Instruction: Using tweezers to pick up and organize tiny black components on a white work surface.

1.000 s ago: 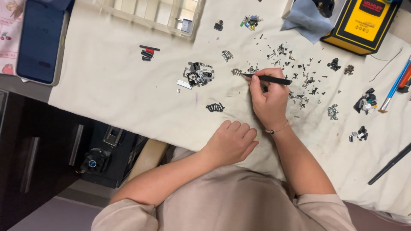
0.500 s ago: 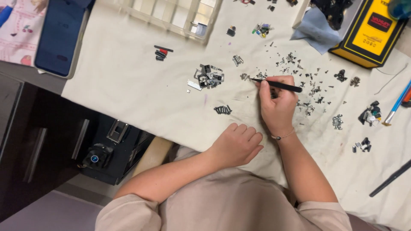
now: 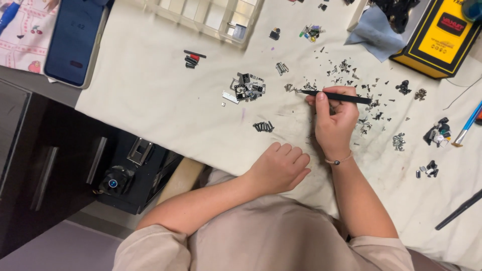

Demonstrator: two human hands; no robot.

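Note:
My right hand [image 3: 335,120] grips black tweezers [image 3: 335,96] that lie level, tip pointing left at a small cluster of tiny metal parts [image 3: 290,88]. Many small black and silver screws [image 3: 357,75] are scattered over the white cloth [image 3: 150,95] just beyond that hand. My left hand [image 3: 279,167] rests knuckles-up and loosely curled on the cloth's near edge, holding nothing. A neat little group of screws [image 3: 263,126] lies just above it. A pile of small metal plates and black pieces [image 3: 246,89] sits to the left of the tweezers' tip.
A clear compartment box [image 3: 211,15] stands at the top. A yellow and black meter [image 3: 439,37] and a blue cloth [image 3: 374,32] are top right. A dark phone [image 3: 75,40] lies top left. Small part piles [image 3: 436,134] and a blue pen [image 3: 467,125] lie right. A dark drawer unit [image 3: 45,160] stands below left.
The view has shifted a little, so everything sits lower and further right in frame. Both hands keep the same pose; the tweezers' tip stays at the small parts.

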